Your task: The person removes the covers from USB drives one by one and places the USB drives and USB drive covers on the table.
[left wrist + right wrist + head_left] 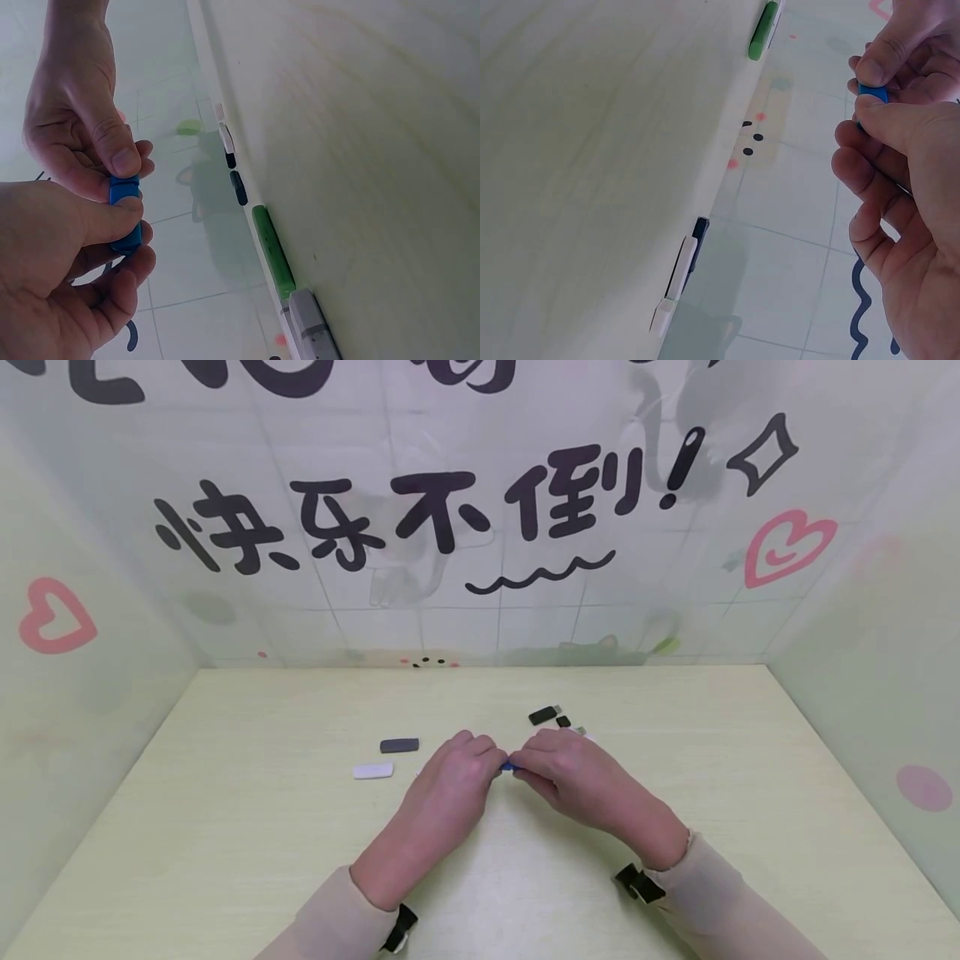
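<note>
A small blue stick (507,767), which looks like a USB flash drive, is held between my two hands above the table. My left hand (455,777) pinches one end between thumb and fingers. The other end is in the pinch of my right hand (573,777). In the left wrist view a seam crosses the blue stick (125,206) near the right hand's fingertips. Fingers hide most of the blue stick (873,93) in the right wrist view. Behind the hands lies a green stick (273,251), which the left hand covers in the head view.
Left of the hands lie a dark grey stick (399,745) and a white stick (372,771). Beyond the right hand rest a black USB flash drive (543,716) with its metal plug bare, a small black cap (563,722) and a partly hidden white USB drive (679,266). Printed walls enclose the table (225,843).
</note>
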`<state>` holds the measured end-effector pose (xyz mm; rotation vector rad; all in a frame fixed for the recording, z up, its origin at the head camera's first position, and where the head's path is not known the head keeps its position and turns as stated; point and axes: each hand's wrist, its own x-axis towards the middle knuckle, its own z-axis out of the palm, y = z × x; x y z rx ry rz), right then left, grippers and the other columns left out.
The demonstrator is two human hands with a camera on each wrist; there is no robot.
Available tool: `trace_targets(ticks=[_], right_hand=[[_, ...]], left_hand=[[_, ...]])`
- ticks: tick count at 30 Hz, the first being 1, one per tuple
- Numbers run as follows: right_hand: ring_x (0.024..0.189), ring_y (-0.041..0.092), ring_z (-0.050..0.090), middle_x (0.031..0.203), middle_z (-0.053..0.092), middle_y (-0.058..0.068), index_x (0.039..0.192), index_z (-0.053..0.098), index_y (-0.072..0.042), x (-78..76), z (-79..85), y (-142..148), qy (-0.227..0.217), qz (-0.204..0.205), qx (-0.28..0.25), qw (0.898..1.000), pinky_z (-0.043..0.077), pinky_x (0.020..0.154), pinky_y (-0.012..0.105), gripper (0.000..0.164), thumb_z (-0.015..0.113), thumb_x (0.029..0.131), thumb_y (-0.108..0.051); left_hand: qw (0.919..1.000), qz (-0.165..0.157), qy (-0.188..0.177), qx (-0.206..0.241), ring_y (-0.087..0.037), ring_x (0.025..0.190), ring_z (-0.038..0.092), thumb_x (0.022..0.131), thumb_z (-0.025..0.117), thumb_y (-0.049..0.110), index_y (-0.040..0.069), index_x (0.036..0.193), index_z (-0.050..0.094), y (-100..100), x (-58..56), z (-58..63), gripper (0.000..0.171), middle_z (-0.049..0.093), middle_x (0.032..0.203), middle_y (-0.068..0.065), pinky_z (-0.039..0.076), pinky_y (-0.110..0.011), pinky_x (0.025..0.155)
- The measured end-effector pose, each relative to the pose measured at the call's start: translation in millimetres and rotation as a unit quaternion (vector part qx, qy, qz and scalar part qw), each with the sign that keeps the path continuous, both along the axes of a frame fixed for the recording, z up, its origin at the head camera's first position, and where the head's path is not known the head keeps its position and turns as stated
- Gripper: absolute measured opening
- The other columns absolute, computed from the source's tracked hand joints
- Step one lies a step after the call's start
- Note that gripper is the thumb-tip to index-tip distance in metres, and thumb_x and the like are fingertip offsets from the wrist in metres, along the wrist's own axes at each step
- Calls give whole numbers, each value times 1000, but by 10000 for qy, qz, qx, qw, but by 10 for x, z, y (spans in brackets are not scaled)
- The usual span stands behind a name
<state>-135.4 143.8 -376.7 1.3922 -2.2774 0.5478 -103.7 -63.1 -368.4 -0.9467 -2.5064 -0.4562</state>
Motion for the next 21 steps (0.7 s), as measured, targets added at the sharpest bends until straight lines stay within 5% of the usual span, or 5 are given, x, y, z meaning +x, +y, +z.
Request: trace_targets(ticks=[21], right_hand=[[72, 10, 58, 81, 64, -6, 98, 74, -10, 4, 26, 6, -63, -208, 142, 9997, 48, 68, 23, 11, 75, 87, -11]], left_hand=[[9999, 95, -18, -129, -14, 71, 47, 87, 74, 3, 7, 92, 74, -19, -12, 23, 7, 62, 80, 1, 43, -23, 67]])
